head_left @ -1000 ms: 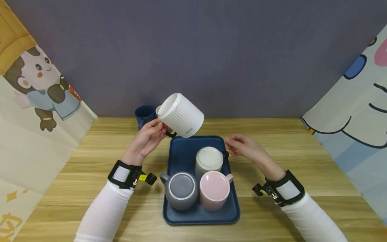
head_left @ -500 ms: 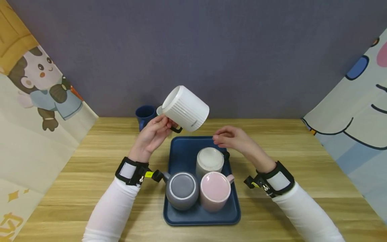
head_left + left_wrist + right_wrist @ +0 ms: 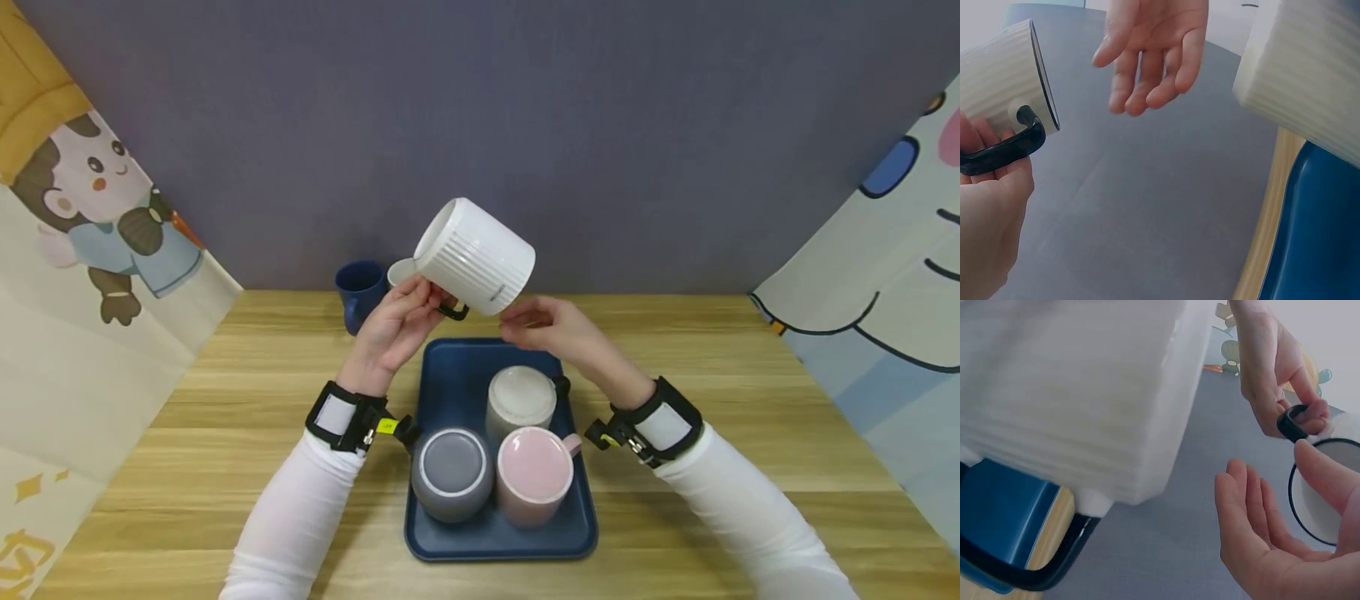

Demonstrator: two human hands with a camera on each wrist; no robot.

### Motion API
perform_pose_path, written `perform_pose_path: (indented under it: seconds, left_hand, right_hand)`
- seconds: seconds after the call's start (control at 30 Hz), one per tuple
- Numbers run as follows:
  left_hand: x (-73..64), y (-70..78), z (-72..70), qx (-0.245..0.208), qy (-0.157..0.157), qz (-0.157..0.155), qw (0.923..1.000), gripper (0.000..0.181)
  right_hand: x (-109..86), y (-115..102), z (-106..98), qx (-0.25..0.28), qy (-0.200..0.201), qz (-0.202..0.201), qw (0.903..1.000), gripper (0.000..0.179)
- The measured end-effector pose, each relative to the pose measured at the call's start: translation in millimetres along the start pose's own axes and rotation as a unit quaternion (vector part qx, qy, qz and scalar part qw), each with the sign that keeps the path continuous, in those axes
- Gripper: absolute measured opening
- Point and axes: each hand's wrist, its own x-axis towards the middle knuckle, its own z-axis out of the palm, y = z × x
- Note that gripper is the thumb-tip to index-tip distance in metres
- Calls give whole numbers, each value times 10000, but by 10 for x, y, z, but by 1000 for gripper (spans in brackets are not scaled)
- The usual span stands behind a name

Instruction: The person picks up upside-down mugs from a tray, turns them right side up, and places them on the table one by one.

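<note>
My left hand grips the black handle of a white ribbed mug. The mug is tilted over the far end of a blue tray, its opening toward the upper left and its base toward the lower right. Just under the base, my right hand reaches in, with its fingers loosely extended and apart from the thumb. In the right wrist view, the fingers of this right hand are spread near the mug's dark-edged end.
Three mugs stand upside down on the tray: a white one with a black handle, a grey one and a pink one. By the back wall are a dark blue mug and a partly hidden white cup.
My left hand has carried the white mug up and to the right. My right hand has moved left and upward, from beside the tray to the mug's base.
</note>
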Motion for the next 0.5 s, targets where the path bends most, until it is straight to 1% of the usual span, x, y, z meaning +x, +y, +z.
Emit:
perform_pose_path:
  seconds: [0.13, 0.27, 0.37, 0.5]
  left_hand:
    - [31, -14, 20, -95, 8, 37, 9999, 24]
    - [61, -36, 50, -151, -71, 28, 9999, 22]
    - [80, -58, 69, -181, -141, 10, 9997, 18]
    - [98, -77, 79, -262, -156, 2, 9995, 13]
  right_hand:
    - [40, -70, 39, -110, -17, -138, 9998, 38]
    - [77, -132, 71, -254, -12, -251, 9994, 38]
    - [99, -148, 99, -118, 22, -324, 9994, 37]
    - [126, -142, 139, 219, -29, -535, 9983, 35]
